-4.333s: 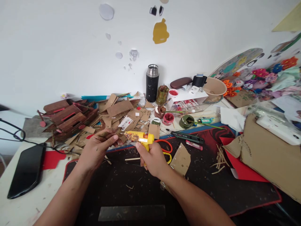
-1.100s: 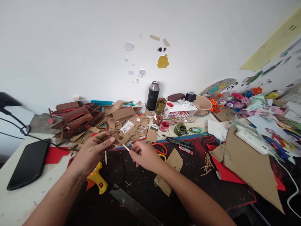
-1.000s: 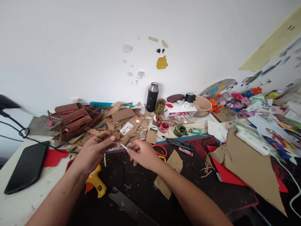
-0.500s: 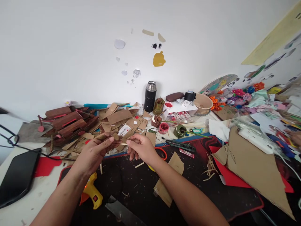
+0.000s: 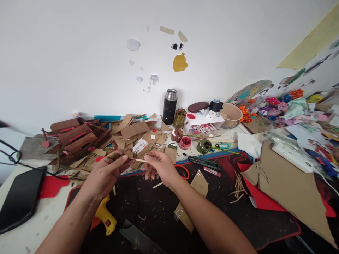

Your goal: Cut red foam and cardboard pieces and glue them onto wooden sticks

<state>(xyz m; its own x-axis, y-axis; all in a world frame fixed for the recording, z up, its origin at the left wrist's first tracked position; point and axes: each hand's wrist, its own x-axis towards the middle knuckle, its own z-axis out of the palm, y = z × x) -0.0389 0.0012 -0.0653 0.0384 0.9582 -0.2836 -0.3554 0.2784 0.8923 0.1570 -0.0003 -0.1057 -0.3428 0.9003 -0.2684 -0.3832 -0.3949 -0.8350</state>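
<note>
My left hand [image 5: 111, 165] is closed, its thumb and fingers pinching a small brown cardboard piece [image 5: 129, 153]. Between the thumb and fingertips of my right hand [image 5: 158, 165] is a thin pale wooden stick [image 5: 139, 160]; its far end reaches the fingers of my left hand, and I cannot tell whether it touches the cardboard. Dark stains mark the fingers of both hands. Below my left wrist lies a yellow glue gun [image 5: 106, 216], partly hidden by the forearm. Scissors with an orange handle [image 5: 184, 171] lie partly behind my right wrist.
Brown model boats [image 5: 76, 135] and cardboard scraps [image 5: 135, 130] fill the back left. A black flask [image 5: 170, 107], paint pots [image 5: 185, 143] and a utility knife [image 5: 206, 163] lie beyond my hands. Right, a cardboard sheet [image 5: 288, 190] lies near a white power strip [image 5: 292, 157].
More of the pale stick shows between my hands, and my right hand has shifted slightly right. The view has tilted down a little. Both holds stay the same.
</note>
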